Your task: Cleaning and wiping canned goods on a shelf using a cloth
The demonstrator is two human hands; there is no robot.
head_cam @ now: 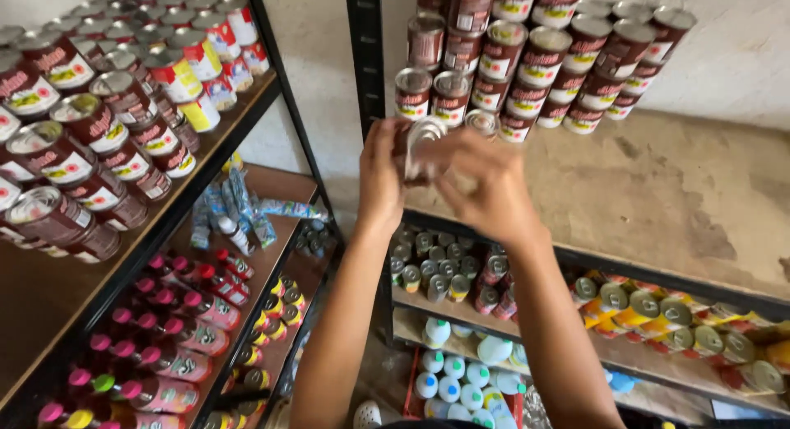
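Both hands wrap closed around one can.

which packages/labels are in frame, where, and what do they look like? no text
Held can: between left hand and right hand, silver top.
Stacked cans: top right shelf, dark red labels.
Left cans: left shelf, same red labels.
Bottles: lower left, pink caps.
Yellow cans: lower right, lying down.
White-capped bottles: bottom middle.

Both hands, left hand and right hand, around a can beside stacked cans.
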